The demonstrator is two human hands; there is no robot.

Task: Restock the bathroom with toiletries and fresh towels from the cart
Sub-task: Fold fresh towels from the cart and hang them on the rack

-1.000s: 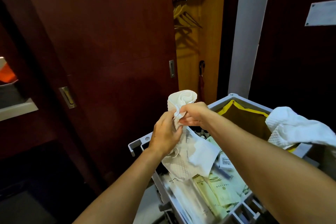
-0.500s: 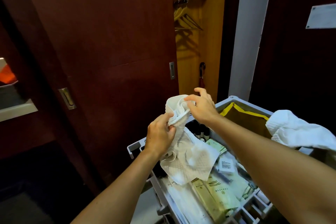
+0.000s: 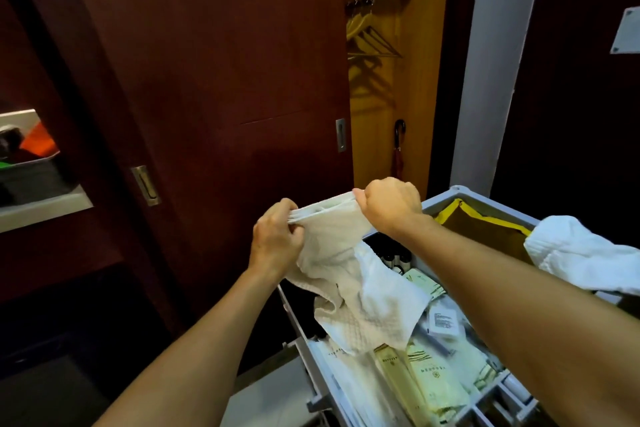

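Note:
A cream waffle-weave towel (image 3: 349,284) hangs above the grey cart (image 3: 446,199). My left hand (image 3: 277,239) grips its top edge at the left, and my right hand (image 3: 391,204) grips the same edge at the right, so the edge is stretched between them. The towel's lower part droops onto the cart's tray. In the tray lie pale green toiletry packets (image 3: 433,378), a small white sachet (image 3: 443,319) and dark bottle tops (image 3: 396,258).
A second white towel (image 3: 581,256) is draped over the cart's yellow-trimmed bag (image 3: 481,218). A dark wooden sliding door (image 3: 207,97) stands just beyond the cart. Behind it is an open closet with hangers (image 3: 370,42) and an umbrella (image 3: 398,149). A shelf (image 3: 41,204) is at the left.
The towel was bunched upright between both hands. My hands have moved apart sideways, pulling its top edge out flat and taut.

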